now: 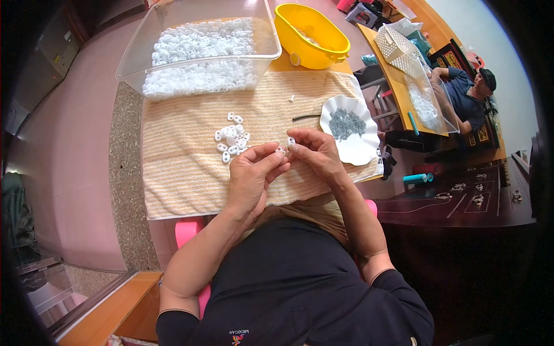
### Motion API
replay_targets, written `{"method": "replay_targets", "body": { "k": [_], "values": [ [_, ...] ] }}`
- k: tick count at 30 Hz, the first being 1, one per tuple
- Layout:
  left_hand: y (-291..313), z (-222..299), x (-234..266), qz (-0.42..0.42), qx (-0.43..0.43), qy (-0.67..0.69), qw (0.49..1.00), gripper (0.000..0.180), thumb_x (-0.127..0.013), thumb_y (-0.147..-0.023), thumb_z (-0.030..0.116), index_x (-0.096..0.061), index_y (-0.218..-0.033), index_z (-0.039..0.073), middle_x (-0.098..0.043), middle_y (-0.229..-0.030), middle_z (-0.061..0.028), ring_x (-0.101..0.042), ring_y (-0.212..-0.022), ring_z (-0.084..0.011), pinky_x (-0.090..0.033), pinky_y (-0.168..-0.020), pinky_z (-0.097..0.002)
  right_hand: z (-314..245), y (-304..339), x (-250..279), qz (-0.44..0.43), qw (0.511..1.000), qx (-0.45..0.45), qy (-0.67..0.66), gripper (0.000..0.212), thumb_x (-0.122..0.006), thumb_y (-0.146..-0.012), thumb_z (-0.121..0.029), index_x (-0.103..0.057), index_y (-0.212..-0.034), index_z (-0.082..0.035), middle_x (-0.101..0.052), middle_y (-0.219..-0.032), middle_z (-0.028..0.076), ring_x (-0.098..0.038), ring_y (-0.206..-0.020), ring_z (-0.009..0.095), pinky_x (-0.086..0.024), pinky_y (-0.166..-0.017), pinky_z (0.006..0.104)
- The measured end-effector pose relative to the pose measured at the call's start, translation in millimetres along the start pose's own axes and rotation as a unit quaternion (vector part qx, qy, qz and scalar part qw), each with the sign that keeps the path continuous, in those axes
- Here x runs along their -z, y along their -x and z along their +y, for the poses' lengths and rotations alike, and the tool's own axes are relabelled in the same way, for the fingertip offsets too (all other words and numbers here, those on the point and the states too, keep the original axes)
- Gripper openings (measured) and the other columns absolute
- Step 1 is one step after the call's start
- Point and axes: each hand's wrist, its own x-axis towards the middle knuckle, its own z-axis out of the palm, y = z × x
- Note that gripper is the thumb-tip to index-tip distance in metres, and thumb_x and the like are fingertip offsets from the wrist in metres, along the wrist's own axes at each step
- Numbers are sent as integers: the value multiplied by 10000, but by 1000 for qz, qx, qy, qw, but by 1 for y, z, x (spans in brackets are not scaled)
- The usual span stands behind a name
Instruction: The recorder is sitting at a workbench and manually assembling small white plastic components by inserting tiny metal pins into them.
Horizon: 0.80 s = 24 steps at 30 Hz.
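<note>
Over the towel-covered table [190, 179], my left hand [254, 172] pinches a small white plastic piece [281, 150] between thumb and fingers. Close beside it, my right hand [316, 151] grips another small white oval piece [291, 140] with two holes. The two pieces are almost together; whether they touch I cannot tell. Left of my hands lies a loose pile of the same white two-hole pieces [231, 136]. A white scalloped plate [358, 154] with small grey-clear bits [348, 124] on it sits just right of my right hand.
A clear plastic bin [130, 63] full of white pieces stands at the far left, a yellow tub [329, 55] beside it. A thin dark rod [306, 117] lies near the plate. At the right a person [461, 92] sits by another table [378, 57] with a white basket [398, 49].
</note>
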Motion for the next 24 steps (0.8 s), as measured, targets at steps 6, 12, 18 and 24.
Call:
{"method": "replay_targets", "body": {
  "k": [6, 12, 18, 24],
  "values": [
    [0, 1, -1, 10, 9, -13, 1000, 200, -647, -848, -13, -590, -1034, -60, -661, -915, -131, -662, -791, -170, -577, -738, -256, -3, 3, 0, -1, 1000, -12, 2, 308, -622, -897, -42, -579, -1187, 49, -649, -954, 69, -632, -843, 123, -535, -735, 252],
    [0, 1, 0, 7, 7, -7, 1000, 199, -644, -848, -15, -589, -1033, -62, -664, -910, -130, -663, -782, -166, -576, -744, -261, -4, 4, -2, -7, 1000, -4, -16, 303, -630, -892, -47, -584, -1177, 47, -654, -938, 72, -633, -821, 123, -528, -723, 248],
    [-1, 0, 1, 0, 8, -1, 1000, 193, -643, -848, -16, -591, -1029, -57, -665, -916, -131, -663, -786, -166, -576, -747, -262, -4, 5, -4, -10, 999, -6, -36, 286, -633, -890, -47, -595, -1160, 43, -665, -940, 83, -634, -807, 124, -521, -716, 247],
    [-1, 0, 1, 1, 6, 4, 1000, 189, -650, -845, -11, -595, -1020, -54, -664, -914, -128, -663, -778, -166, -575, -742, -258, -6, 7, -10, -8, 999, -34, -41, 279, -638, -890, -58, -610, -1151, 38, -673, -1009, 101, -637, -887, 133, -520, -795, 257]
  ]
}}
